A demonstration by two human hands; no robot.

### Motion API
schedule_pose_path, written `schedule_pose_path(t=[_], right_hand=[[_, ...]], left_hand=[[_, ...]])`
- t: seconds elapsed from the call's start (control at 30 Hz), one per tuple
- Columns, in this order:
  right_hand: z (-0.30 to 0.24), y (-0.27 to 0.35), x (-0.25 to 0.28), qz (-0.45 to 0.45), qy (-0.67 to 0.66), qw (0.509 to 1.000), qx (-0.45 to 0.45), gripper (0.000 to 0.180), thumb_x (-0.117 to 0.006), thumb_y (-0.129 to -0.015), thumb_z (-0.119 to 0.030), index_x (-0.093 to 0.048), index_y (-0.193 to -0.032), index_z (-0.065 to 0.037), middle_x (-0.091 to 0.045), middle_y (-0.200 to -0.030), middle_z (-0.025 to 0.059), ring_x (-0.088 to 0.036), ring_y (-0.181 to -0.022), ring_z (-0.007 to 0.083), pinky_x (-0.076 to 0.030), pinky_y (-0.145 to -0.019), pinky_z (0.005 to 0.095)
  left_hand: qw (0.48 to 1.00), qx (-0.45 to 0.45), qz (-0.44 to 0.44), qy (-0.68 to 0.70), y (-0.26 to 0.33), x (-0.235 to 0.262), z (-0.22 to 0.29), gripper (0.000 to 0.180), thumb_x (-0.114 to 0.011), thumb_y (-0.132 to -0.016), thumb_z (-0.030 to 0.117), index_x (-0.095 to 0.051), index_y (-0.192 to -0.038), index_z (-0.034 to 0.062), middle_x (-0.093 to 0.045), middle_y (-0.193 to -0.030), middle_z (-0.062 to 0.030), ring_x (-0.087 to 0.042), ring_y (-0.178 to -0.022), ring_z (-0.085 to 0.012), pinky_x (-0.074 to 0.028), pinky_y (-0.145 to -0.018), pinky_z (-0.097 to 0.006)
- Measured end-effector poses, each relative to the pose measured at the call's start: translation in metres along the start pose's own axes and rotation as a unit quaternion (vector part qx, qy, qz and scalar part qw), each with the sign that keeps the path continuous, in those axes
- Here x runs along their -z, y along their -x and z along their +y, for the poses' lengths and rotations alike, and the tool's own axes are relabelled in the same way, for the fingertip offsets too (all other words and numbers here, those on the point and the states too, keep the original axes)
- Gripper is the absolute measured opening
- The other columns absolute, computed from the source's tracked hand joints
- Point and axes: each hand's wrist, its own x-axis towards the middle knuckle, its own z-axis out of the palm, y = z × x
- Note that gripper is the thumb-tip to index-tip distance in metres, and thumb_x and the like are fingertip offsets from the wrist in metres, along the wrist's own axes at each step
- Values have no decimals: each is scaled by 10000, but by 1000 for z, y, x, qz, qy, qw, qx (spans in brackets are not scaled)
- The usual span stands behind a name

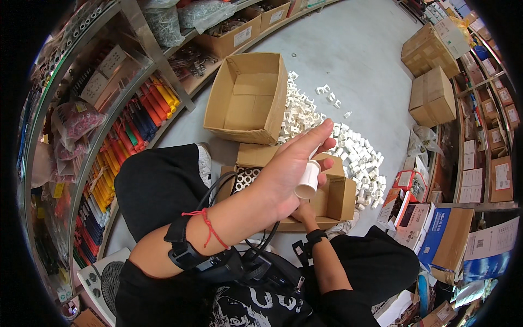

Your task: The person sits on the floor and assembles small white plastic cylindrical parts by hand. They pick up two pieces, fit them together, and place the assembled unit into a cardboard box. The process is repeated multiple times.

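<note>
My left hand point(291, 171), raised close in front of me, has its fingers round a white plastic pipe fitting point(308, 181), a short tube with its round mouth turned toward me. My right hand point(305, 212) is lower, beside an open cardboard box point(342, 199); its fingers are hidden behind my left hand. White ring-shaped fittings stand in rows point(248, 179) in the left part of that box. Beyond the box, a big heap of loose white fittings point(362, 158) spreads over the floor. A larger open cardboard carton point(245, 92) stands to the heap's left.
Shelving with bundled coloured tubes point(109, 158) runs along my left, above a grey fan-like unit point(103, 278). At the right, closed cartons point(432, 97) stand by more shelves. Opened boxes point(430, 234) lie near my right knee. Black cables point(261, 242) hang across my lap.
</note>
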Motion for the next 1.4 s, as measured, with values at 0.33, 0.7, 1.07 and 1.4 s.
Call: schedule_pose_path(t=[0.33, 0.7, 1.07, 1.4], right_hand=[[33, -28, -31, -21, -49, 997, 48, 415, -688, -603, -417, -663, -867, -98, -644, -862, 124, -617, -811, 268, -484, -705, 351], [13, -21, -8, 185, -264, 937, 133, 146, -570, -692, -102, -584, -811, -18, -587, -823, 177, -580, -724, 314, -459, -663, 385], [-6, 8, 11, 194, -72, 965, 161, 311, -552, -680, -48, -637, -964, -141, -549, -834, 89, -558, -781, 272, -467, -662, 360], [-4, 4, 5, 146, -53, 978, 140, 311, -551, -680, -43, -636, -963, -139, -535, -914, 110, -552, -845, 276, -474, -707, 369]], left_hand=[[1000, 7, -1, -7, 1, 1, 0, 201, -572, -832, 317, -520, -875, 127, -497, -845, 22, -483, -663, -71, -411, -460, -173], [1000, 3, 7, -12, 4, 5, 3, 192, -571, -833, 313, -520, -872, 132, -499, -846, 33, -483, -663, -64, -402, -472, -169], [1000, -1, 8, -11, 6, 6, 4, 191, -568, -835, 314, -520, -871, 133, -503, -843, 33, -479, -661, -64, -400, -478, -173], [1000, 1, 8, -18, 4, 6, 3, 193, -566, -836, 317, -520, -872, 133, -505, -841, 31, -484, -666, -66, -402, -480, -170]])
